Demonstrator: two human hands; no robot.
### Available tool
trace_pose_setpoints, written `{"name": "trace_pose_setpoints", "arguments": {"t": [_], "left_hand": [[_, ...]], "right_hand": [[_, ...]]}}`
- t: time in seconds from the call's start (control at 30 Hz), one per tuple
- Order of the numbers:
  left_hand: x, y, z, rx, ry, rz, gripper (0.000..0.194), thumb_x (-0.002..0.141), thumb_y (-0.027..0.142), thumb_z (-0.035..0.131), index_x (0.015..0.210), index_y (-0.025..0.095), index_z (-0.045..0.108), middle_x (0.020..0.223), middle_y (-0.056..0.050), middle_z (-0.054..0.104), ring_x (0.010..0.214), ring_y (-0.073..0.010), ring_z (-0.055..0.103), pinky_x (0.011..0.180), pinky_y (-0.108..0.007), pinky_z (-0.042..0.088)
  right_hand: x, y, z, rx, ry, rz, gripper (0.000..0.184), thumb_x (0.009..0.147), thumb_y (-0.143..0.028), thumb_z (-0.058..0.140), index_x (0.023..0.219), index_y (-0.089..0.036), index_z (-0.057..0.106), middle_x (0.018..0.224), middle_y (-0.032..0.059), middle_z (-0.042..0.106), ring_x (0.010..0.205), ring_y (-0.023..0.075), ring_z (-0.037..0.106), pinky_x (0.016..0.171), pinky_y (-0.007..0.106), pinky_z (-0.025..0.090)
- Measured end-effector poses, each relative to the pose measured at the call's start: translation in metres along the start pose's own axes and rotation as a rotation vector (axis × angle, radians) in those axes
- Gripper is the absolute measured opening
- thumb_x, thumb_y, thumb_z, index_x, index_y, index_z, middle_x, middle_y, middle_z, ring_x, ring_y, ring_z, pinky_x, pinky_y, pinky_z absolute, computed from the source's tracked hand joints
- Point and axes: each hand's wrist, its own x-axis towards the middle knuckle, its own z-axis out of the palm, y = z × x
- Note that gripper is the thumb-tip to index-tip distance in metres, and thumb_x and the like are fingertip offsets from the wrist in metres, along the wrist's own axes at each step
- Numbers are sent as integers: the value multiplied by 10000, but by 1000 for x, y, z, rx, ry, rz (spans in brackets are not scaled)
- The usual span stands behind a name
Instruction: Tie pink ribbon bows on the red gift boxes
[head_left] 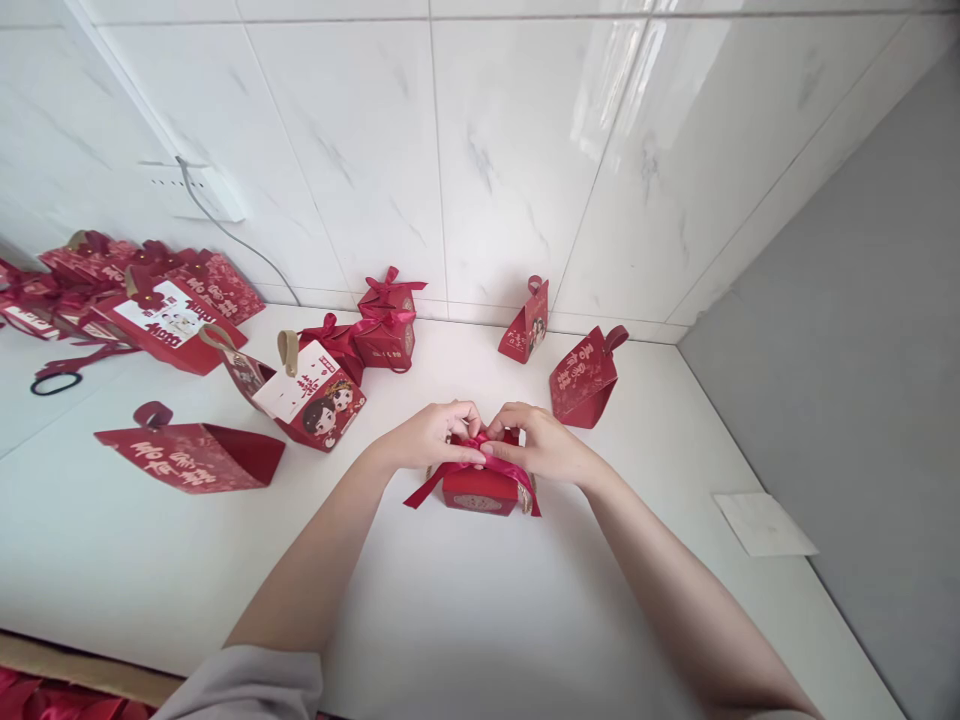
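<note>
A small red gift box with a pale oval label on its front stands on the white table in front of me. A dark red satin ribbon crosses its top, with loose tails hanging at both sides. My left hand pinches the ribbon at the middle of the box. From the other side my right hand grips the same ribbon, its fingertips close to the left ones. The fingers partly hide the knot or bow. A twisted gold cord shows at the box's right side.
Red boxes with ribbon bows stand by the tiled wall. Printed bags with loop handles lie left, another box right. Black-handled scissors lie far left. A white paper lies near the right edge.
</note>
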Motion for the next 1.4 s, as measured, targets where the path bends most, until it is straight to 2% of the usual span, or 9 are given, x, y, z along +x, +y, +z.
{"name": "trace_pose_setpoints", "arguments": {"t": [0.17,0.3,0.43,0.63,0.9,1.0,1.2,1.33,1.4], "left_hand": [[-1,-2,1,-61,-24,34,266,758,311,701,744,159,483,818,-22,636,793,-147,627,677,-250,453],[-2,-5,1,-140,-27,42,269,754,291,707,727,151,478,910,-47,646,838,-153,644,720,-261,474],[-1,-8,-1,-191,-55,45,292,735,290,726,724,147,471,1035,-79,643,866,-156,651,763,-283,492],[-2,-6,-7,-128,-119,9,259,791,331,677,788,156,486,890,-62,669,879,-175,653,759,-298,477],[3,-15,-12,-208,-177,27,236,850,338,618,811,153,477,954,-74,653,829,-135,616,742,-269,447],[5,-17,-11,-210,-180,30,228,860,331,604,801,151,476,938,-58,634,786,-114,580,732,-257,433],[6,-14,-9,-163,-152,6,237,837,341,622,794,163,471,850,-27,614,732,-111,552,695,-257,426],[5,-11,-6,-39,-95,34,328,698,338,754,752,167,480,842,-29,610,802,-154,580,773,-307,453],[3,-6,-4,61,-50,63,304,695,336,747,761,173,498,814,-13,607,803,-160,591,876,-364,444]], "right_hand": [[-3,3,-2,73,-30,-4,91,882,-263,596,849,-217,667,841,9,614,758,139,563,707,270,442],[-6,1,-1,76,-9,0,144,897,-328,585,845,-217,661,832,12,627,770,150,560,710,281,441],[-7,0,5,37,20,-25,194,827,-405,676,876,-218,677,836,21,653,811,177,553,744,306,438],[-8,5,21,109,148,-93,93,834,-328,688,870,-242,700,817,11,692,772,170,560,771,319,434],[-15,15,39,163,270,-232,88,905,-224,586,874,-236,667,849,24,709,792,168,608,913,385,429],[-16,18,36,131,255,-294,120,921,-221,554,900,-243,670,876,34,709,828,176,624,904,388,449],[-14,18,22,9,85,-417,215,923,-178,501,997,-265,683,979,47,690,938,186,620,929,387,459],[-16,20,18,1,60,-405,272,894,-141,494,1037,-276,681,991,45,689,945,196,619,950,407,447],[-17,21,18,26,65,-392,293,883,-120,492,1041,-279,679,985,36,694,935,191,624,958,407,439]]}}
